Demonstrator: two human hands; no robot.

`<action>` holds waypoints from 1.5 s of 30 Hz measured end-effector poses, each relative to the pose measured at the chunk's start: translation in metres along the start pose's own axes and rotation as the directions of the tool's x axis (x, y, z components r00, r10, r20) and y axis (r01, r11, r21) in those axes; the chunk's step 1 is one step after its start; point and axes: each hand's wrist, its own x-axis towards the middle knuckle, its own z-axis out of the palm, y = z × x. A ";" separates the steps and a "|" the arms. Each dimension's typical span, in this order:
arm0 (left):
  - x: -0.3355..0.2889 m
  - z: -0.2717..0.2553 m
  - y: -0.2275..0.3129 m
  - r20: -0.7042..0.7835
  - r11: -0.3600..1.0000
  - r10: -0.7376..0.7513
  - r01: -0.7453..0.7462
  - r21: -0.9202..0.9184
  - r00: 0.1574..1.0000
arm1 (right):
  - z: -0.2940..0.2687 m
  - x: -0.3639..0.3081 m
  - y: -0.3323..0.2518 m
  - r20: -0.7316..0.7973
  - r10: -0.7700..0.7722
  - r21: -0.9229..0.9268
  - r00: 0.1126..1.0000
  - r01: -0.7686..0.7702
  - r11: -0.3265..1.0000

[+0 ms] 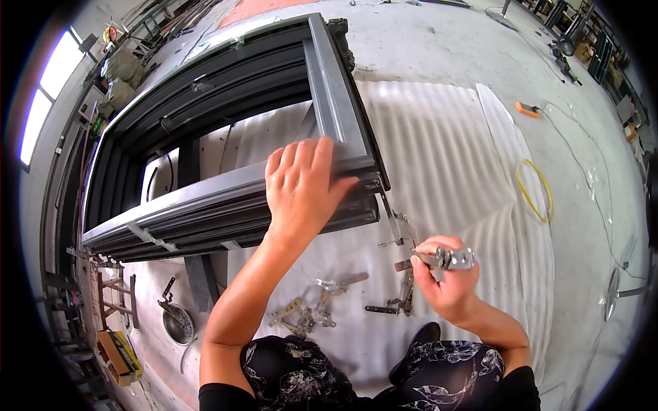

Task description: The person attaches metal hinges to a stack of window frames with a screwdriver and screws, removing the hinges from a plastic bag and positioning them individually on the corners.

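Observation:
A stack of dark grey metal frames [175, 204] lies raised in front of me, its near right corner close to my hands. My left hand [299, 181] lies over the top frame's near edge by that corner, fingers extended and thumb apart. Off the corner to the right, my right hand [449, 284] is closed around a silver metal tool [445, 259] with a knobbed end; I cannot make out its exact kind. Thin metal fittings [399, 229] hang between the corner and this hand. Several metal clamps [308, 312] are heaped on the floor below.
White foam sheeting [439, 147] covers the floor beneath and to the right. A metal bowl [178, 325], wooden stool [116, 298] and open cardboard box [113, 356] stand at left. At right are a yellow loop [549, 209] and an orange object [528, 109] with a cable.

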 end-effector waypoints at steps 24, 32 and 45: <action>0.000 -0.005 0.000 0.024 0.999 -0.001 0.002 -0.046 1.000 | 0.064 0.068 0.040 -0.092 0.072 0.002 0.993 -0.072 0.997; -0.002 -0.006 0.004 0.050 0.999 -0.041 0.042 -0.024 0.998 | 0.061 0.064 0.035 -0.044 0.106 0.195 0.993 -0.095 0.976; -0.003 0.001 0.000 0.024 0.999 -0.007 0.006 0.045 1.000 | 0.041 0.041 0.057 0.067 0.285 0.272 0.956 -0.292 0.917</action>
